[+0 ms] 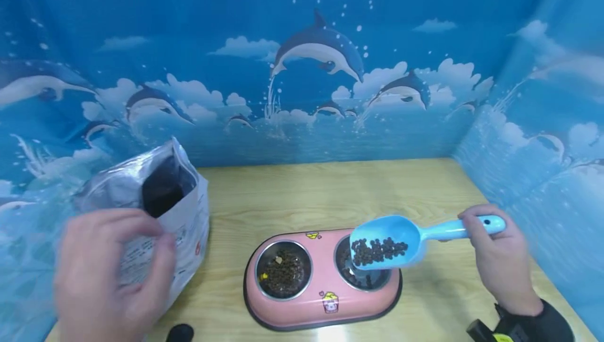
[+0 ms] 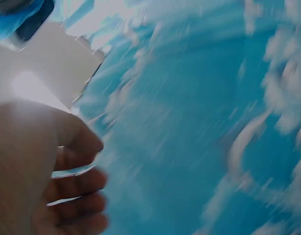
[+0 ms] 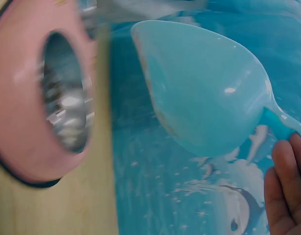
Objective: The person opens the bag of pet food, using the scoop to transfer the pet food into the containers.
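A light blue scoop (image 1: 410, 239) with dark round kibble (image 1: 377, 250) in it hangs over the right steel bowl (image 1: 365, 279) of a pink double pet feeder (image 1: 325, 268). My right hand (image 1: 500, 255) grips its handle; in the right wrist view the underside of the scoop (image 3: 204, 88) shows beside the feeder (image 3: 23, 93). My left hand (image 1: 113, 274), blurred, is in front of an open silver-and-white foil bag (image 1: 193, 221) with its fingers loosely curved. Nothing is between those fingers in the left wrist view, where the hand (image 2: 52, 171) appears against blue cloth.
Brown kibble with a few yellow bits lies in the left steel bowl (image 1: 283, 269). The feeder and bag stand on a wood-grain table (image 1: 283, 190). Blue dolphin-print cloth (image 1: 226, 79) walls the back and sides. A black object (image 1: 180, 333) is at the front edge.
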`<state>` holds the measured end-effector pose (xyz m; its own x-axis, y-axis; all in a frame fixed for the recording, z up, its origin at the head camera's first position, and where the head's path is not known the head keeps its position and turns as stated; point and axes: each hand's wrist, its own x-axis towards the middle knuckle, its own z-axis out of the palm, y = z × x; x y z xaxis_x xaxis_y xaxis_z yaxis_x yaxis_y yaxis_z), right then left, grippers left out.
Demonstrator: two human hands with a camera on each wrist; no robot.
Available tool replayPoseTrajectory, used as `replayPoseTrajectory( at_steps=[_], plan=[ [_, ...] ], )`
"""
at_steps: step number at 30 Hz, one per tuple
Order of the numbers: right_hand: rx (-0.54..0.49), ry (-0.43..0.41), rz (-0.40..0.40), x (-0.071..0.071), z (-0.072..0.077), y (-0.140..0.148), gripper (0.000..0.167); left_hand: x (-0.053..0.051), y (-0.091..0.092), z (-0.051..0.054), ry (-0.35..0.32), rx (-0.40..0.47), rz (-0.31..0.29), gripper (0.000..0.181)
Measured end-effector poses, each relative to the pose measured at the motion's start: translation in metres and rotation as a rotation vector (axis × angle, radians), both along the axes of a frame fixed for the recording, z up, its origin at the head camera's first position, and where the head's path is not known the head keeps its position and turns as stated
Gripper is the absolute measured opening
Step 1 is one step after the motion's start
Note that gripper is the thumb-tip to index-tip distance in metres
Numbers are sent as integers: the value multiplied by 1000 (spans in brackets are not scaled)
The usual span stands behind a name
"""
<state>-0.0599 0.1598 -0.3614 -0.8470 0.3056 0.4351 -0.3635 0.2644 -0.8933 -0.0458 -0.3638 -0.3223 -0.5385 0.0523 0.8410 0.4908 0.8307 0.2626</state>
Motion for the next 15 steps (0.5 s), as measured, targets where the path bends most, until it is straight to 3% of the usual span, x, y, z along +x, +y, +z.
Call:
replayPoseTrajectory(
  at_steps=[2,4,6,9,12,15],
  plan=[
    [193,12,-10,0,-7,-5,12,-4,29,2,-30,-67,-153,23],
    [320,76,80,-1,-12,-9,16,-6,62,14,-139,-142,-223,21],
    [407,143,178,-3,-14,-12,23,-10,85,18,-211,-210,-226,19],
    [525,244,289,-5,-15,-13,36,-17,102,16,-330,-254,-191,20],
    [530,326,354,-11,-12,-10,37,-26,109,10,-449,-281,-168,16],
    [333,398,402,-24,-7,-2,26,-37,113,2,-519,-297,-157,12]
  ],
)
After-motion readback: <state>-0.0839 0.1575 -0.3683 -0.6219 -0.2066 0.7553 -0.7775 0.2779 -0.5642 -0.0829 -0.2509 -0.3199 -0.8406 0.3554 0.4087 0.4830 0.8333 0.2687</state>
